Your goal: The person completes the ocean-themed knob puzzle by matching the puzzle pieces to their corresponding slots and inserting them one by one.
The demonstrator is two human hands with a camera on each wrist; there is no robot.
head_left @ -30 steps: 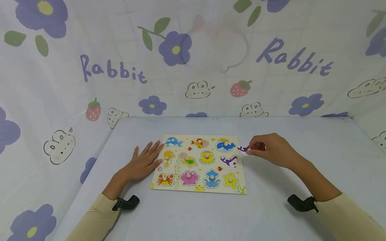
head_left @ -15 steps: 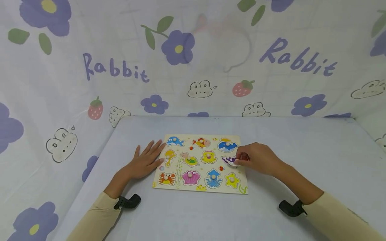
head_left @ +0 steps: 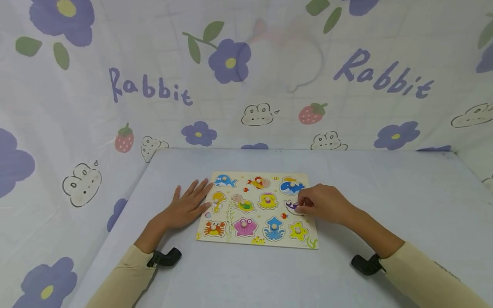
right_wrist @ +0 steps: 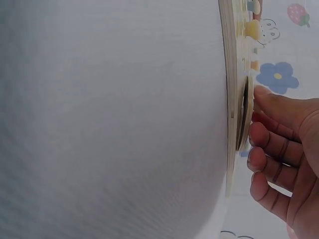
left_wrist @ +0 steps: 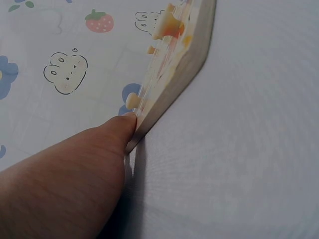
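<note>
A wooden peg puzzle board [head_left: 250, 219] with sea-animal pieces lies flat on the table. My right hand [head_left: 327, 204] pinches the purple whale puzzle piece [head_left: 291, 205] over its matching spot at the board's right side. In the right wrist view, that puzzle piece [right_wrist: 247, 114] sits slightly raised and tilted on the board, with a dark gap beneath it; the fingers hide its knob. My left hand [head_left: 184, 206] lies spread with straight fingers, fingertips touching the board's left edge. The left wrist view shows its thumb [left_wrist: 122, 127] against the board's edge [left_wrist: 169, 97].
Other knobbed pieces sit in the board: a crab [head_left: 214, 229], a pink shell [head_left: 245, 227], a blue squid [head_left: 274, 229], a yellow starfish [head_left: 298, 231] and several more. A white tabletop [head_left: 246, 273] surrounds the board, with a printed curtain [head_left: 215, 107] behind.
My right hand has carried the purple whale piece left and down from beyond the board's right edge onto its spot. The left hand stays in place.
</note>
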